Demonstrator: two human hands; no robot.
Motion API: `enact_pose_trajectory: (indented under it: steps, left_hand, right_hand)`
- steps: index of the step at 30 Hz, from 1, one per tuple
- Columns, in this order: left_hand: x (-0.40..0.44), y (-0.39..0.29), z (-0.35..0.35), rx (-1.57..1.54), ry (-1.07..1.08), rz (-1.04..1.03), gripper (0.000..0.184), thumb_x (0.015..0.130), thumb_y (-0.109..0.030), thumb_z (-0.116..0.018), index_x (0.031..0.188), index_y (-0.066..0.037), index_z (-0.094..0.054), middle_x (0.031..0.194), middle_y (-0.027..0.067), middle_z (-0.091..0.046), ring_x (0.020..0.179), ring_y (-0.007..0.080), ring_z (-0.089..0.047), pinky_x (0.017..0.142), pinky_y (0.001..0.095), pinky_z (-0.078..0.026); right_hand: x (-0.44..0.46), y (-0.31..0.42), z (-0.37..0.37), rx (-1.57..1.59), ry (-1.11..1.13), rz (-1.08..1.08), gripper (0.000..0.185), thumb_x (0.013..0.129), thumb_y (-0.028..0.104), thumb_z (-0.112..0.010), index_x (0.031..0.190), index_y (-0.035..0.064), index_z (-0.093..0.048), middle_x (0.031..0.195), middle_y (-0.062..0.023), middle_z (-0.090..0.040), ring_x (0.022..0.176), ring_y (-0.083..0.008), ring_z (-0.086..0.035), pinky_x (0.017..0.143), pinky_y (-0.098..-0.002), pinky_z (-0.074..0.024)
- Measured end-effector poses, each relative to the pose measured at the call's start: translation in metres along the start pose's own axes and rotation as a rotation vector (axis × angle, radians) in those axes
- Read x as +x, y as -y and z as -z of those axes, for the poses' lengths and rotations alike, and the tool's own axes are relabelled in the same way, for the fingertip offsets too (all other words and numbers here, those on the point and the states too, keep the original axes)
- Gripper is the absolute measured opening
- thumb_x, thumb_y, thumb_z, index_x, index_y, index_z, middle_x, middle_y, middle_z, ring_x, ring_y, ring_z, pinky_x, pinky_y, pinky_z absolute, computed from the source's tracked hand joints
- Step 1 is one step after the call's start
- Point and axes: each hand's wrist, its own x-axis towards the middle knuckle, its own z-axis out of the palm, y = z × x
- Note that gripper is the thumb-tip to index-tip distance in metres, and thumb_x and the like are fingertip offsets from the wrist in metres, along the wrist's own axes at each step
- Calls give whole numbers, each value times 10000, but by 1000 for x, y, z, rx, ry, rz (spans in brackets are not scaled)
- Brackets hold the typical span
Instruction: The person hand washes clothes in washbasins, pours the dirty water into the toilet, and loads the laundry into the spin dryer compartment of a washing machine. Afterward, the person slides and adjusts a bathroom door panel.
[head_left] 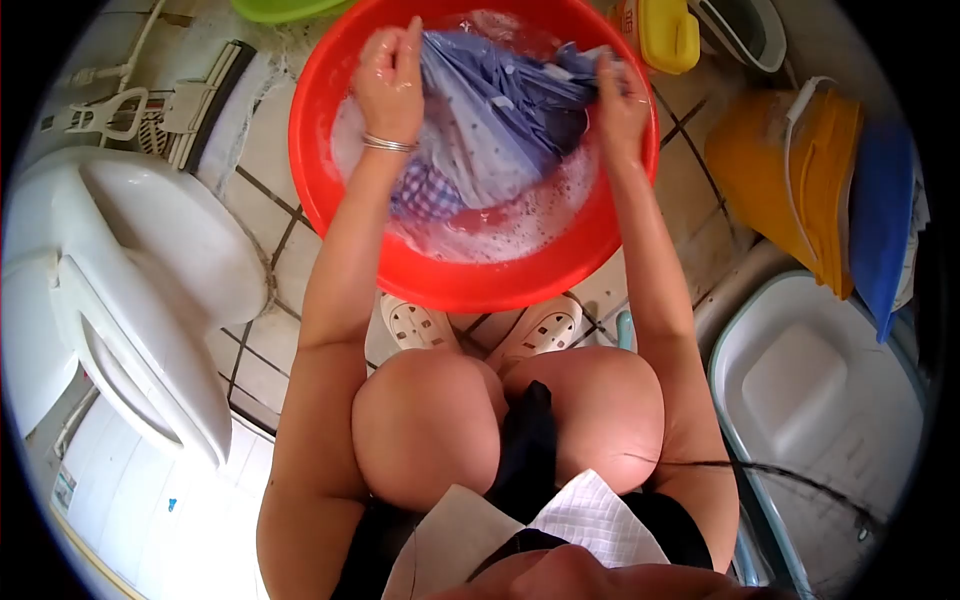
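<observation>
A wet blue garment (pixel 500 110) is stretched between my two hands over a large red basin (pixel 480 285). My left hand (pixel 390 88), with bangles at the wrist, has its fingers closed on the garment's upper left edge. At the upper right, my right hand (pixel 622 100) grips a bunched part of it and is slightly blurred. Below the garment, sudsy water (pixel 500 235) fills the basin. A blue-and-white checked cloth (pixel 428 192) shows at the lower left of the garment; whether it is a separate piece I cannot tell.
A white toilet (pixel 190 240) stands to the left, with a squeeze mop head (pixel 205 105) behind it. On the right are a yellow container (pixel 668 35), an orange bucket (pixel 775 170), a blue panel (pixel 880 220) and a pale tub (pixel 735 400). My clogs (pixel 420 325) are just before the basin.
</observation>
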Motion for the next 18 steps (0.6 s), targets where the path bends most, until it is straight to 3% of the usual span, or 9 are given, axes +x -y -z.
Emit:
enact_pose_trajectory:
  steps: [1, 3, 6, 9, 11, 13, 14, 16, 18]
  left_hand:
    - [10, -24, 7, -16, -23, -79, 238, 926, -132, -612, 777, 25, -513, 677, 79, -467, 624, 164, -426, 609, 281, -386]
    - [22, -58, 18, -195, -76, -83, 212, 960, -159, -594, 803, -16, -598, 740, -75, -482, 681, 33, -388, 608, 193, -338]
    - [50, -47, 40, -148, -79, 52, 282, 876, -185, -696, 753, 52, -605, 622, -28, -480, 632, 38, -384, 561, 221, -359]
    - [47, -22, 42, 295, 100, 206, 338, 855, -301, -704, 826, 30, -642, 611, 1, -551, 583, 71, -465, 569, 269, -416]
    - [32, -1, 27, 564, 204, 190, 433, 810, -439, -704, 938, -26, -684, 834, 87, -690, 741, 197, -629, 677, 356, -479]
    - [17, -2, 10, 713, 384, -134, 566, 779, -529, -686, 1139, -94, -656, 1162, 167, -643, 1040, 353, -595, 848, 432, -468]
    - [7, -11, -1, 806, 404, -369, 655, 758, -566, -684, 1219, -107, -612, 1198, 178, -614, 1099, 363, -555, 904, 440, -442]
    - [-11, -11, -34, 644, 590, -493, 824, 719, -629, -678, 1335, -102, -529, 1190, 199, -596, 1140, 378, -524, 974, 442, -412]
    - [-31, -2, -60, 433, 951, -154, 908, 705, -649, -669, 1355, -40, -492, 1083, 200, -615, 1103, 362, -547, 958, 403, -433]
  right_hand:
    - [-3, 26, 9, 14, -38, -10, 255, 943, 256, -618, 875, 11, -643, 764, 71, -542, 722, -43, -435, 652, -213, -383]
    - [-6, 54, 19, 85, -79, 44, 249, 941, 233, -623, 873, -6, -635, 759, 83, -517, 712, -22, -403, 630, -200, -355]
    - [-1, 70, 22, 188, -74, -2, 156, 913, 168, -639, 892, 15, -656, 824, 66, -568, 733, -15, -441, 651, -178, -347]
    - [13, 65, 17, 215, -61, -81, 101, 876, 138, -648, 853, 39, -649, 814, 43, -589, 704, -28, -481, 634, -194, -378]
    - [23, 53, 4, 444, -56, -249, 145, 861, 175, -664, 783, 67, -607, 740, 61, -547, 680, -35, -464, 605, -204, -360]
    - [23, 45, -1, 429, 53, -329, 141, 878, 206, -648, 870, 68, -616, 811, 38, -591, 712, -66, -519, 651, -205, -404]
    - [20, 39, -3, 380, 114, -320, 147, 893, 210, -638, 889, 67, -604, 820, 32, -591, 721, -66, -517, 654, -206, -403]
    - [11, 36, -12, 363, 236, -304, 156, 920, 215, -620, 927, 66, -577, 836, 17, -596, 748, -66, -523, 664, -203, -405]
    - [10, 26, -15, 224, 328, -224, 173, 919, 205, -639, 967, 71, -539, 860, -3, -602, 771, -65, -543, 677, -210, -419]
